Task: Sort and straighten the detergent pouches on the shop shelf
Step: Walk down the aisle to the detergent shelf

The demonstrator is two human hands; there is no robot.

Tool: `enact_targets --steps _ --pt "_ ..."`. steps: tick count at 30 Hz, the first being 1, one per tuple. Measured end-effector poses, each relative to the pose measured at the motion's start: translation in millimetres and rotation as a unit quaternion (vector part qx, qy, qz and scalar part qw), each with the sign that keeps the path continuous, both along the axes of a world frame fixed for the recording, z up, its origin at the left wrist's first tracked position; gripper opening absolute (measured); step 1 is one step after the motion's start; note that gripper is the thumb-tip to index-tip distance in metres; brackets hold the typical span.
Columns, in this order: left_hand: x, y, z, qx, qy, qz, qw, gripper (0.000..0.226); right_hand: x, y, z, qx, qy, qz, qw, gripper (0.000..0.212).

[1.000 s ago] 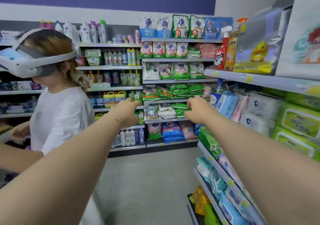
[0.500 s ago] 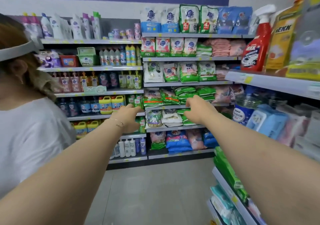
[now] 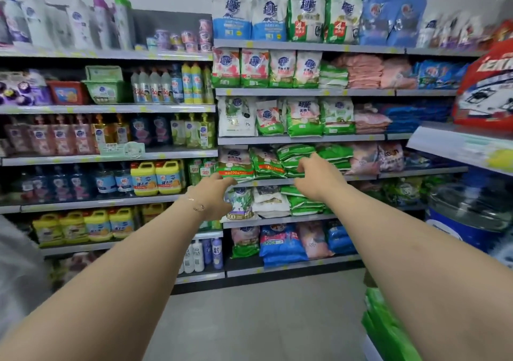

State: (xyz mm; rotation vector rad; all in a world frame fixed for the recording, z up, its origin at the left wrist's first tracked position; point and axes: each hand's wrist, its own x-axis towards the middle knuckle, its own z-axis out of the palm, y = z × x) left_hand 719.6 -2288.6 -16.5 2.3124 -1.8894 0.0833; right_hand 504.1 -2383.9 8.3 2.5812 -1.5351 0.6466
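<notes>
The big shop shelf (image 3: 294,181) is holding piles of green detergent pouches (image 3: 294,156), leaning and uneven. A hard bump could be sending the slippery piles sliding down to the floor. The right hand (image 3: 316,176) and left hand (image 3: 212,194) are reaching out, fingers (image 3: 301,167) half curled and loose, holding nothing, not touching the pouches yet, I think.

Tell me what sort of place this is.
Most likely the cleaning-goods aisle of a small shop. Tiered metal shelves carry yellow price tags along their edges, rows of detergent pouches face outward, and yellow jugs stand in matching lines.
</notes>
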Motion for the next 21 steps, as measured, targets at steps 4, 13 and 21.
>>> enact_targets --steps 4,13,21 --pt "16.0 -70.3 -3.2 -0.009 -0.008 -0.013 1.0 0.062 14.4 -58.0 -5.6 0.006 0.012 -0.013 1.0 0.032" --pt "66.5 -266.3 6.0 -0.029 0.011 -0.094 0.995 0.061 37.1 -221.2 16.8 -0.011 0.021 -0.096 0.995 0.033" --pt "106.0 -419.8 32.7 -0.052 0.001 -0.134 0.99 0.062 60.4 -350.9 24.3 -0.018 0.032 -0.131 0.991 0.037"
